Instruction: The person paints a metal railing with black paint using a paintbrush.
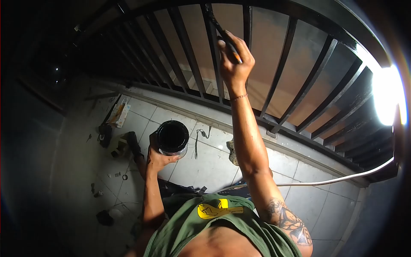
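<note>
Pale floor tiles (205, 162) lie beneath a black metal bar railing (282, 55), where the right hand (233, 60) is closed around a thin orange-handled paintbrush (235, 54) touching one railing bar, while the left hand (158, 156), below the railing, grips a round black paint can (172, 137).

The single head-worn camera looks forward and steeply down at the railing (280, 60), which stands close by: the right hand (234, 64) is up at its bars, which fill the upper frame. Below the railing lies the tiled floor (205, 162); nearest the lens is the person's green shirt (192, 222). The wide lens bends the railing; a lamp (387, 94) glares at its right end.
</note>
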`<action>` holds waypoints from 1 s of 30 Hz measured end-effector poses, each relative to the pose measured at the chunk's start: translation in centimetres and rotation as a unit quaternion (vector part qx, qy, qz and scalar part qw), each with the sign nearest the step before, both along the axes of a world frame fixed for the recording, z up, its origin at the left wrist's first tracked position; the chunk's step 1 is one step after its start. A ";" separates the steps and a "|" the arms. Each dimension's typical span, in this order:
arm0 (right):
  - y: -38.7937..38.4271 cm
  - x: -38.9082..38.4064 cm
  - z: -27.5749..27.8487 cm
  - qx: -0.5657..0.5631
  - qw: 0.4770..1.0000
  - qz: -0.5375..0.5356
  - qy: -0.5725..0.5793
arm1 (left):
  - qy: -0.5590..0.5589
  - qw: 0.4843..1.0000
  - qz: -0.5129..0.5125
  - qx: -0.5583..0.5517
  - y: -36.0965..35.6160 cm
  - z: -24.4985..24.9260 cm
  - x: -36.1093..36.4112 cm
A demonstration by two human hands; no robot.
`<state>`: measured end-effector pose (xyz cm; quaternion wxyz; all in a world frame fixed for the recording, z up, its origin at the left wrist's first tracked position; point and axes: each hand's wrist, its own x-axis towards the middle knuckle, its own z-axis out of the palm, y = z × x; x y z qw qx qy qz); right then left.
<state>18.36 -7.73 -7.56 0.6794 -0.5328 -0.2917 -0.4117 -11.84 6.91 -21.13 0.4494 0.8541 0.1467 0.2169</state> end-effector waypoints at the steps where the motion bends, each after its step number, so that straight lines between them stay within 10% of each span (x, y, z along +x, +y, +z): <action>1: 0.1 0.1 -0.1 -0.001 1.000 0.000 0.000 | 0.009 1.000 0.003 -0.004 0.0 -0.1 0.0; 17: 0.1 0.6 0.3 -0.003 0.998 -0.058 -0.002 | 0.000 1.000 0.013 0.010 0.5 -0.8 -0.8; 21: 0.2 0.2 -0.6 -0.090 0.991 -0.062 -0.080 | -0.030 0.998 0.004 -0.054 0.4 -1.6 -0.5; 25: -0.7 -2.5 -8.2 -0.409 0.911 0.029 -0.044 | -0.009 1.000 0.012 -0.021 0.0 -2.1 -0.7; 30: -0.9 -5.4 -11.2 -0.391 0.915 0.087 0.053 | -0.013 0.997 0.012 -0.073 -1.0 -3.1 -0.9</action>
